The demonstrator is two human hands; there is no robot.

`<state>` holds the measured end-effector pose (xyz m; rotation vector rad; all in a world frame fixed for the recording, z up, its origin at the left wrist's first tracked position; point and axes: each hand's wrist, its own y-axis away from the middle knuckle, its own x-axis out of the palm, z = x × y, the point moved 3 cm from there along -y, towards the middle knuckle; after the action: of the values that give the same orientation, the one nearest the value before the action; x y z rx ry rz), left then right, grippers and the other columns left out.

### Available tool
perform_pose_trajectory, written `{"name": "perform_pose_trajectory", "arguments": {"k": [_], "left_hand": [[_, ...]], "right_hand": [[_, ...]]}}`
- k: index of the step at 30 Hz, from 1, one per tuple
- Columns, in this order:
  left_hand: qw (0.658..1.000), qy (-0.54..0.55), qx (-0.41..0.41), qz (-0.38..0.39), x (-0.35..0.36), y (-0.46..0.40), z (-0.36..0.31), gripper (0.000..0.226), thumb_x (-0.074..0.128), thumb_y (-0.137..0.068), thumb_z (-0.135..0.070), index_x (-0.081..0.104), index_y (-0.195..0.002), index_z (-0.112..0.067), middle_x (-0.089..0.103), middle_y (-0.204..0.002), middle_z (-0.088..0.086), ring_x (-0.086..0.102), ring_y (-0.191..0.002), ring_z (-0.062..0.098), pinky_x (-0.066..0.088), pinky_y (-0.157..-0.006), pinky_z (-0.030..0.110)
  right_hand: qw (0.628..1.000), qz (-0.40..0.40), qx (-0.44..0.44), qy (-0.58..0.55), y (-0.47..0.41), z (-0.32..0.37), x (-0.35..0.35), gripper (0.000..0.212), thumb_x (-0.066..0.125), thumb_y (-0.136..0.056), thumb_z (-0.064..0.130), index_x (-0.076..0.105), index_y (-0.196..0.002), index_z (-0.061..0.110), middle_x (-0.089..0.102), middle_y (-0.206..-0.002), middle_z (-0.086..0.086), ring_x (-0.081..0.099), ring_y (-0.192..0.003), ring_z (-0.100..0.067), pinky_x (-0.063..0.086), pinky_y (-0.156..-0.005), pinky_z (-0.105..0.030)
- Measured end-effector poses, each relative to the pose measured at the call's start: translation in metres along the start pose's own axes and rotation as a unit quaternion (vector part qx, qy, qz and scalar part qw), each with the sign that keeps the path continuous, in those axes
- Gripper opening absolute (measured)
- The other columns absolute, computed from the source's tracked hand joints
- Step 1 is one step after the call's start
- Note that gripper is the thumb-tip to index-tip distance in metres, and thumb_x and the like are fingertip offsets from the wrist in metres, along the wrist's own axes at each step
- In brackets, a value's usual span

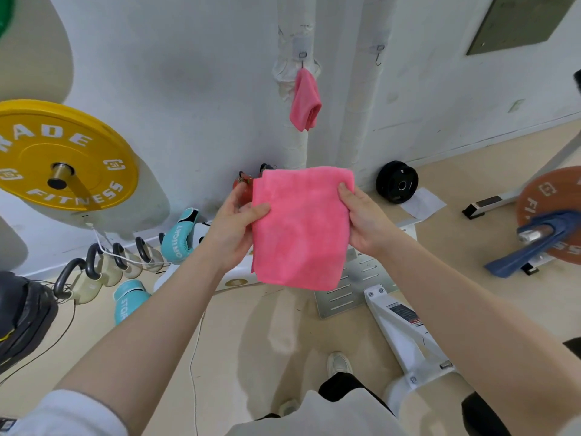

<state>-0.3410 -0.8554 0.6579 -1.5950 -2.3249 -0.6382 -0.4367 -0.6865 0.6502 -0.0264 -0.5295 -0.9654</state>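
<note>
Setting: a gym corner seen over the person's own outstretched arms, with a white wall (188, 73) ahead and a beige floor (251, 328) below.
Towel (300, 228): pink and folded into a flat rectangle. It is held up in the air at the centre of the view, hanging upright between both hands, in front of the wall and above the floor.
Left hand (234, 226): pinches the towel's left edge near the top, thumb on the near face, fingers behind.
Right hand (364, 218): grips the towel's right edge near the top corner, thumb on the near face, fingers behind.
Hung towel (305, 103): a second pink one, hanging from a hook (302, 55) on a white wrapped pipe (295, 146), straight above the held towel and well apart from it.
Left side: a yellow plate (63, 155) on a bar, a row of kettlebells (103, 269) on the floor by the wall, and teal gloves (179, 236) just beside them.
Right side: a black plate (396, 181) leans on the wall. An orange plate (550, 202) sits on a bar with a blue cloth (528, 243) draped over the bar's end.
Below: a white frame (402, 328) on the floor, with a shoe (338, 363) near it.
</note>
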Motion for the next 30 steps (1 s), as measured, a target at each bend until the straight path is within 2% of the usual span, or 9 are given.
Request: {"name": "perform_pose_trajectory", "arguments": {"k": [2, 5, 9, 13, 18, 20, 23, 26, 30], "left_hand": [[0.997, 0.018, -0.067, 0.03, 0.006, 0.0, 0.01, 0.027, 0.048, -0.092, -0.01, 0.054, -0.118, -0.011, 0.065, -0.105, 0.006, 0.061, -0.095, 0.018, 0.058, -0.073, 0.026], [0.986, 0.013, -0.151, 0.066, 0.013, 0.002, 0.022, 0.035, 0.046, -0.091, -0.031, 0.056, -0.12, -0.015, 0.063, -0.119, 0.002, 0.059, -0.107, 0.015, 0.055, -0.084, 0.029], [0.979, -0.055, -0.166, 0.107, 0.021, 0.008, 0.026, 0.016, 0.055, -0.089, -0.027, 0.061, -0.099, -0.016, 0.069, -0.098, -0.002, 0.067, -0.085, 0.007, 0.053, -0.08, 0.023], [0.976, -0.022, -0.139, 0.164, 0.023, 0.009, 0.027, 0.059, 0.087, -0.048, -0.032, 0.064, -0.098, -0.01, 0.073, -0.089, 0.004, 0.071, -0.078, 0.014, 0.056, -0.065, 0.024], [0.986, -0.005, -0.155, 0.065, 0.022, -0.008, 0.036, 0.022, 0.051, -0.088, -0.031, 0.064, -0.098, -0.016, 0.073, -0.086, 0.001, 0.066, -0.084, 0.02, 0.052, -0.074, 0.03], [0.984, -0.002, -0.175, 0.042, 0.023, -0.015, 0.04, 0.032, 0.05, -0.087, -0.043, 0.066, -0.103, -0.021, 0.073, -0.093, 0.001, 0.068, -0.085, 0.02, 0.053, -0.077, 0.033], [0.986, -0.004, -0.161, 0.048, 0.029, -0.025, 0.041, 0.035, 0.062, -0.081, -0.032, 0.059, -0.112, -0.017, 0.075, -0.08, 0.0, 0.071, -0.069, 0.016, 0.057, -0.056, 0.031], [0.989, -0.029, -0.132, 0.056, 0.038, -0.046, 0.036, 0.047, 0.067, -0.076, -0.017, 0.052, -0.12, -0.019, 0.072, -0.086, 0.001, 0.071, -0.069, 0.014, 0.056, -0.054, 0.03], [0.989, -0.017, -0.12, 0.089, 0.052, -0.084, 0.034, 0.064, 0.082, -0.06, -0.017, 0.052, -0.118, -0.021, 0.07, -0.097, 0.004, 0.07, -0.078, 0.016, 0.057, -0.062, 0.031]], "right_hand": [[0.999, 0.011, -0.001, -0.049, 0.001, 0.004, 0.003, 0.025, 0.033, -0.101, 0.024, 0.053, -0.115, 0.018, 0.069, -0.1, 0.0, 0.069, -0.086, -0.009, 0.058, -0.074, -0.026], [0.999, 0.023, -0.01, -0.036, 0.001, 0.008, 0.005, 0.024, 0.033, -0.1, 0.024, 0.051, -0.115, 0.018, 0.067, -0.101, -0.001, 0.068, -0.089, -0.009, 0.057, -0.077, -0.025], [0.998, 0.022, 0.006, -0.061, 0.003, 0.012, -0.001, 0.025, 0.034, -0.1, 0.026, 0.051, -0.116, 0.017, 0.073, -0.09, 0.002, 0.07, -0.083, -0.008, 0.057, -0.069, -0.023], [0.999, -0.023, 0.014, -0.024, -0.001, 0.013, -0.013, 0.032, 0.033, -0.1, 0.032, 0.047, -0.125, 0.017, 0.066, -0.105, 0.0, 0.069, -0.085, -0.005, 0.056, -0.07, -0.02], [0.994, -0.013, 0.079, 0.073, -0.004, 0.0, -0.029, 0.05, 0.038, -0.093, 0.052, 0.043, -0.134, 0.025, 0.06, -0.127, 0.0, 0.061, -0.11, -0.012, 0.055, -0.083, -0.027], [0.992, 0.001, 0.057, 0.113, -0.007, 0.001, -0.034, 0.04, 0.051, -0.091, 0.041, 0.04, -0.129, 0.034, 0.056, -0.13, 0.004, 0.058, -0.113, -0.013, 0.052, -0.089, -0.031], [0.989, 0.03, 0.037, 0.14, -0.017, 0.004, -0.041, 0.068, 0.071, -0.074, 0.024, 0.036, -0.13, 0.039, 0.052, -0.132, 0.004, 0.057, -0.115, -0.016, 0.054, -0.089, -0.035], [0.99, 0.047, 0.028, 0.126, -0.034, 0.011, -0.05, 0.085, 0.07, -0.073, 0.002, 0.029, -0.142, 0.031, 0.052, -0.131, 0.001, 0.06, -0.108, -0.015, 0.056, -0.083, -0.031], [0.997, 0.027, 0.001, 0.078, -0.064, 0.036, -0.072, 0.078, 0.054, -0.083, -0.011, 0.029, -0.144, 0.03, 0.053, -0.124, 0.006, 0.063, -0.094, -0.007, 0.056, -0.073, -0.024]]}}
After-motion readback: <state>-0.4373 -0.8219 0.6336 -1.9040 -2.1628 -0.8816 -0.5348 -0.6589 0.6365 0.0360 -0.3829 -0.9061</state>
